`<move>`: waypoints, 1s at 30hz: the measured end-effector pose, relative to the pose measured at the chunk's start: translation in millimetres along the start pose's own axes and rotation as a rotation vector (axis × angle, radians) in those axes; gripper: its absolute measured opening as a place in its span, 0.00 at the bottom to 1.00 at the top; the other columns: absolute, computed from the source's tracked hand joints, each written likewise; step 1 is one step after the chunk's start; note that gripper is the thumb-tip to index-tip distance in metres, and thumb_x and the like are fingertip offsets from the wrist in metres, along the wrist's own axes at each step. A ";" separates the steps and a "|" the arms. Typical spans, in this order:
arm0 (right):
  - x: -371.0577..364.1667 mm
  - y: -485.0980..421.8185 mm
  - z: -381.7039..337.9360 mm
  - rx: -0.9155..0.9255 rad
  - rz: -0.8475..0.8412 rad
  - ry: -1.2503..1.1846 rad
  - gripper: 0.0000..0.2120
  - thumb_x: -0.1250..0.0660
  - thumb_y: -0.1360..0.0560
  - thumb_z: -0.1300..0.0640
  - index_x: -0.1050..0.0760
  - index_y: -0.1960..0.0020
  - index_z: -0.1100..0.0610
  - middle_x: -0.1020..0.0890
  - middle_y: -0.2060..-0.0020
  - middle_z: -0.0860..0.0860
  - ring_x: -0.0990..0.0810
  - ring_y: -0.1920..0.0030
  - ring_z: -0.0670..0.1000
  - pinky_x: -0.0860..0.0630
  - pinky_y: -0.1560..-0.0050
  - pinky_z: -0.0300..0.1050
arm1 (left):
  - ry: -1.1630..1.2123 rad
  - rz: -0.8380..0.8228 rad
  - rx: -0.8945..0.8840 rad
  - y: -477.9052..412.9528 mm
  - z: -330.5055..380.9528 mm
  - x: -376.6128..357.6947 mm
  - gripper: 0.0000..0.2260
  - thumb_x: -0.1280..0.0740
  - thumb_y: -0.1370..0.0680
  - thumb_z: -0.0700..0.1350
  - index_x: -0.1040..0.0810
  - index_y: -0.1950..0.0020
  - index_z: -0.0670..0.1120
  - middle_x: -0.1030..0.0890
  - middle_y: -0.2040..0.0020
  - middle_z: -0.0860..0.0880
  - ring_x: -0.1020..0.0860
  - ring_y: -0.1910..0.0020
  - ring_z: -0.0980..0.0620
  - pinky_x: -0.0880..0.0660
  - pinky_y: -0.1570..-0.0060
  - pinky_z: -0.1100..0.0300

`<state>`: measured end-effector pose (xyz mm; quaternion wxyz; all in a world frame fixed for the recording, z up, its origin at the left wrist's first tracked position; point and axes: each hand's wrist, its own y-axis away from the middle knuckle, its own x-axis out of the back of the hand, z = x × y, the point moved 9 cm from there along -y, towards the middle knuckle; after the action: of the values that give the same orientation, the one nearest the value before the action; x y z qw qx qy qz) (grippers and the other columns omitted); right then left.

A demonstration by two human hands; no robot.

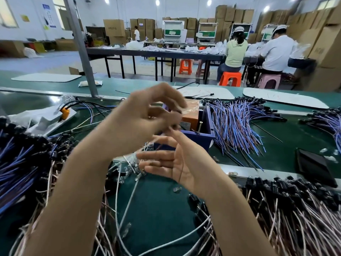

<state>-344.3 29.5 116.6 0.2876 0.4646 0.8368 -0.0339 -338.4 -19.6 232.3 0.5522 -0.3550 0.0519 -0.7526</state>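
- Nearest you, loose clear bulbs (177, 189) and a white lead (129, 200) lie on the green belt (162, 209). They sit between a pink-wire pile (295, 215) at near right and a blue-wire pile (20, 163) at near left. Treat both piles as stock in process, since the view does not show which one is finished
- Your right hand (171, 163) is open, fingers straight, palm facing left. The thin wire (180, 170) crosses the palm without being gripped
- Just above it, your left hand (145, 117) has its fingers curled and pinches the upper end of that wire. Blur hides whatever part sits at the tip
- Judge the current piece as mid-assembly: it is held up above the belt and not yet laid on any pile
- Behind the hands stands the blue bin (207, 126) with an orange box (190, 118) inside. To its right lies a fanned purple-blue bundle (238, 126)
- Much wire remains on all sides, so expect the batch to be far from complete
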 end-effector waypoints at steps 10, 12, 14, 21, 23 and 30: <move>28.4 29.4 -57.2 0.379 0.072 -0.001 0.25 0.33 0.35 0.65 0.24 0.38 0.54 0.16 0.65 0.56 0.19 0.73 0.49 0.23 0.75 0.37 | 0.164 -0.389 0.018 7.3 9.7 -44.4 0.06 0.30 0.25 0.43 0.16 0.53 0.41 0.16 0.51 0.43 0.19 0.47 0.44 0.22 0.45 0.55; 42.4 32.6 -65.9 0.446 0.177 0.123 0.31 0.33 0.35 0.64 0.29 0.33 0.48 0.17 0.67 0.53 0.23 0.75 0.46 0.28 0.76 0.35 | 0.027 -0.212 0.168 1.4 -15.6 -25.1 0.16 0.33 0.26 0.57 0.14 0.59 0.47 0.14 0.57 0.48 0.17 0.53 0.50 0.20 0.52 0.60; 47.0 38.6 -72.8 0.485 0.226 0.189 0.25 0.32 0.35 0.62 0.25 0.38 0.53 0.16 0.66 0.52 0.27 0.76 0.45 0.34 0.78 0.33 | -0.126 -0.141 0.340 0.0 -45.3 -17.5 0.24 0.38 0.31 0.64 0.14 0.57 0.46 0.14 0.58 0.51 0.16 0.56 0.55 0.21 0.56 0.65; 64.9 55.1 -84.9 0.463 0.393 0.452 0.10 0.31 0.31 0.51 0.15 0.57 0.56 0.15 0.65 0.56 0.41 0.73 0.49 0.43 0.77 0.34 | 0.799 0.216 0.386 -15.7 -70.0 -16.5 0.19 0.38 0.27 0.51 0.24 0.42 0.40 0.16 0.48 0.42 0.17 0.47 0.47 0.20 0.48 0.57; 71.9 53.0 -82.7 0.423 0.465 0.569 0.10 0.33 0.25 0.52 0.15 0.58 0.55 0.15 0.68 0.55 0.41 0.73 0.50 0.42 0.77 0.33 | 0.872 0.205 0.341 -17.3 -67.1 -18.7 0.18 0.38 0.26 0.49 0.24 0.41 0.41 0.16 0.47 0.42 0.17 0.46 0.46 0.20 0.47 0.56; 74.0 37.2 -60.5 0.213 0.374 0.765 0.14 0.35 0.22 0.53 0.16 0.59 0.59 0.18 0.71 0.54 0.35 0.77 0.47 0.39 0.79 0.34 | 0.687 0.385 0.307 -16.8 -74.6 -9.1 0.11 0.35 0.27 0.47 0.19 0.47 0.46 0.15 0.59 0.50 0.19 0.60 0.58 0.24 0.61 0.67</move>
<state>-371.7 126.2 136.9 -0.0912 0.6143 0.7765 0.1069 -394.7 -28.7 180.4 0.6798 0.0188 0.1858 -0.7092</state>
